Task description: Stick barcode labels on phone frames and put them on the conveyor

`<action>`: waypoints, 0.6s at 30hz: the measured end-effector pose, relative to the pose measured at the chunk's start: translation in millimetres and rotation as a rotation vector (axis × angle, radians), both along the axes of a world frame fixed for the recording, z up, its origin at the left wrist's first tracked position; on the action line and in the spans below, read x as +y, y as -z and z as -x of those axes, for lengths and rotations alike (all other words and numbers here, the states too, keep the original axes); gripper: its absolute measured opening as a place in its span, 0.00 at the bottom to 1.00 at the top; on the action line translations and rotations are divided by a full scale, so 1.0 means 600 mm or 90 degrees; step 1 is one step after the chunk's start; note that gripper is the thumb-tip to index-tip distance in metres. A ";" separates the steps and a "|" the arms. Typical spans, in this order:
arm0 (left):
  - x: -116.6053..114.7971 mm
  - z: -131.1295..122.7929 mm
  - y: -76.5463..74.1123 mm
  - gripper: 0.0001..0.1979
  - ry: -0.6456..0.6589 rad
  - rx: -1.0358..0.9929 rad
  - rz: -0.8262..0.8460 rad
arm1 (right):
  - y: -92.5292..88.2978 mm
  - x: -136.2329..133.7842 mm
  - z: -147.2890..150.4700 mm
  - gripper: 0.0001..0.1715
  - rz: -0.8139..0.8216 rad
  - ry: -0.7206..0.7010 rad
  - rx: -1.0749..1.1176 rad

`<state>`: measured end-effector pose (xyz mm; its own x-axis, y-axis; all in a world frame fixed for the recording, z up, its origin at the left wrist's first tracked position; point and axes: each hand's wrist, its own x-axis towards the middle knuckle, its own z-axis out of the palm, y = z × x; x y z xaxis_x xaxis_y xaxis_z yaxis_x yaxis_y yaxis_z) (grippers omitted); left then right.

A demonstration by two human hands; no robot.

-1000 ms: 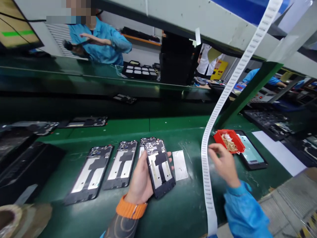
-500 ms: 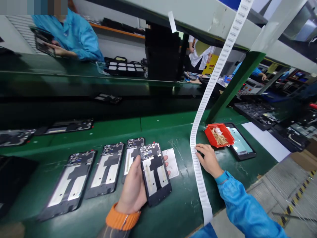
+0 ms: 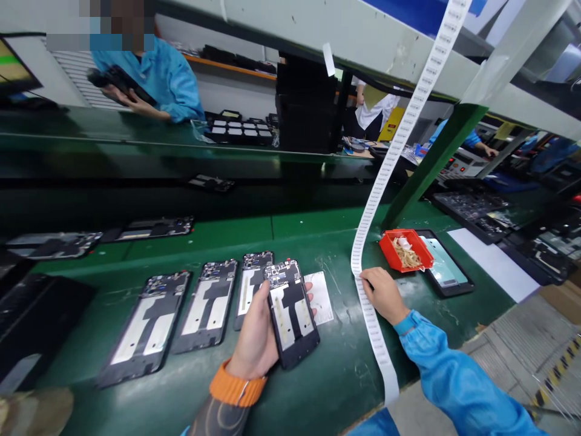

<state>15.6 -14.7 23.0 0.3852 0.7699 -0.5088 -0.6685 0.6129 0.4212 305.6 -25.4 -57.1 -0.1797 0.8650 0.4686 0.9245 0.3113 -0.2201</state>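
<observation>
An opened phone body [image 3: 294, 315], with its circuit board at the top and black strips over pale panels, rests in my left hand [image 3: 258, 333], thumb along its left edge and fingertips showing past its right. My right hand [image 3: 384, 295] pinches the edge of a long white strip of barcode labels [image 3: 373, 332], which hangs from above and runs down over the bench front. More opened phone bodies lie left of my left hand: one far left [image 3: 147, 327], one beside it [image 3: 209, 306], and one partly hidden [image 3: 254, 278]. A white paper [image 3: 323, 297] lies behind my left fingers.
A red bin [image 3: 403, 249] of tan bands stands beyond my right hand, touching a black tray [image 3: 447, 266]. A green post [image 3: 436, 163] rises behind. Other phone bodies [image 3: 154, 227] lie on the conveyor edge. A co-worker in blue [image 3: 175, 79] sits across.
My right fingers have closed on the label strip, which now bends at the pinch. My left hand still holds the phone body. The whole view has shifted slightly; the co-worker's held item has turned.
</observation>
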 end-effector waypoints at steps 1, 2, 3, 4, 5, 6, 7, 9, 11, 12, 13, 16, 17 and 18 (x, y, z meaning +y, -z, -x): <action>0.000 0.000 0.001 0.26 0.001 0.008 -0.002 | 0.000 -0.001 0.000 0.10 -0.006 -0.001 -0.013; 0.000 0.001 0.002 0.26 0.002 0.013 -0.004 | -0.001 -0.003 0.000 0.10 -0.014 0.000 -0.023; 0.000 0.001 0.003 0.26 0.004 0.014 -0.005 | -0.002 -0.004 0.000 0.10 -0.022 0.001 -0.031; 0.001 0.001 0.004 0.26 0.006 0.011 -0.006 | -0.004 -0.005 0.000 0.10 -0.030 0.003 -0.038; 0.001 0.001 0.005 0.25 0.006 0.006 -0.005 | -0.005 -0.005 0.000 0.10 -0.037 0.004 -0.044; 0.001 0.001 0.006 0.25 0.007 -0.002 -0.003 | -0.007 -0.006 0.001 0.10 -0.040 0.005 -0.048; 0.001 0.002 0.006 0.25 0.006 -0.011 0.000 | -0.008 -0.006 0.002 0.11 -0.040 0.006 -0.052; 0.002 0.002 0.007 0.26 0.003 -0.032 0.005 | -0.007 -0.008 0.004 0.12 -0.030 0.006 -0.056; 0.002 0.002 0.009 0.27 0.000 -0.059 0.007 | -0.004 -0.013 0.006 0.12 -0.012 0.010 -0.054; 0.002 0.002 0.009 0.28 -0.003 -0.074 0.007 | -0.002 -0.017 0.005 0.11 -0.002 0.013 -0.051; 0.002 0.002 0.009 0.29 -0.006 -0.090 0.007 | 0.000 -0.020 0.002 0.11 0.010 0.017 -0.043; 0.005 0.002 0.011 0.32 -0.029 -0.116 0.000 | -0.010 -0.025 -0.014 0.10 0.069 0.000 0.020; 0.006 0.003 0.011 0.32 -0.043 -0.111 -0.004 | -0.021 -0.023 -0.018 0.10 0.086 -0.002 0.058; 0.007 0.004 0.011 0.31 -0.059 -0.103 -0.007 | -0.035 -0.020 -0.020 0.09 0.089 0.011 0.110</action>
<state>13.2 -10.2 16.4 0.3889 0.8109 -0.4372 -0.7811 0.5419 0.3102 317.5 -37.2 -36.0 -0.0920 0.9258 0.3667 0.8740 0.2515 -0.4157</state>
